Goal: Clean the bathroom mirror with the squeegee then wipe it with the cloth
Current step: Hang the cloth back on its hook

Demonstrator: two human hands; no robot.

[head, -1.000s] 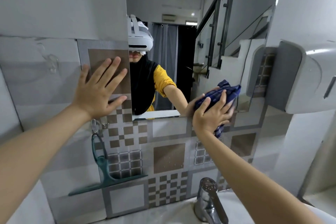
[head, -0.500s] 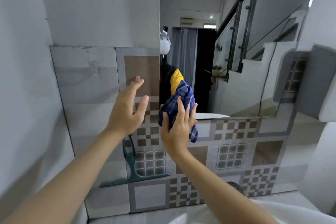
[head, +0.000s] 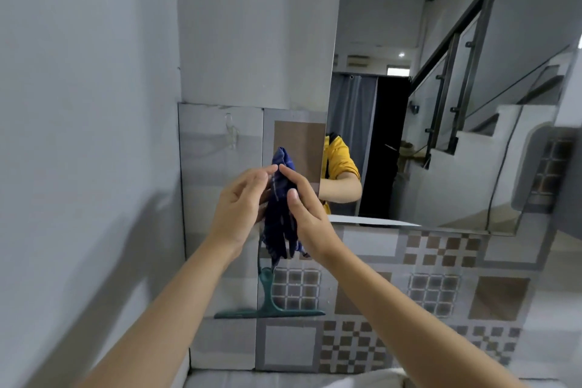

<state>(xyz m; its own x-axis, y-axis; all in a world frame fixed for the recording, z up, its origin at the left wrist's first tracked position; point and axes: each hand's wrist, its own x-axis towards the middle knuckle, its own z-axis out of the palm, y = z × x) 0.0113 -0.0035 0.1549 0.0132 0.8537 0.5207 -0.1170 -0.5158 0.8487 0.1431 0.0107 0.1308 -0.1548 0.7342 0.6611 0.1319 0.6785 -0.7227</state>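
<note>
Both hands, left hand (head: 239,205) and right hand (head: 304,208), pinch the bunched blue cloth (head: 280,214) just left of the mirror (head: 441,135), above the hanging squeegee (head: 267,299); folding it flat should wipe streak-free.

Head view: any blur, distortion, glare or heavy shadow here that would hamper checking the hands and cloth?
Head view: wide-angle bending tilts the mirror edge and wall lines; left hand, right hand and the blue cloth between them are reasonably sharp; soft arm shadows fall on the left wall; a ceiling light shows reflected in the mirror, without glare over the hands; the squeegee is clear.
</note>
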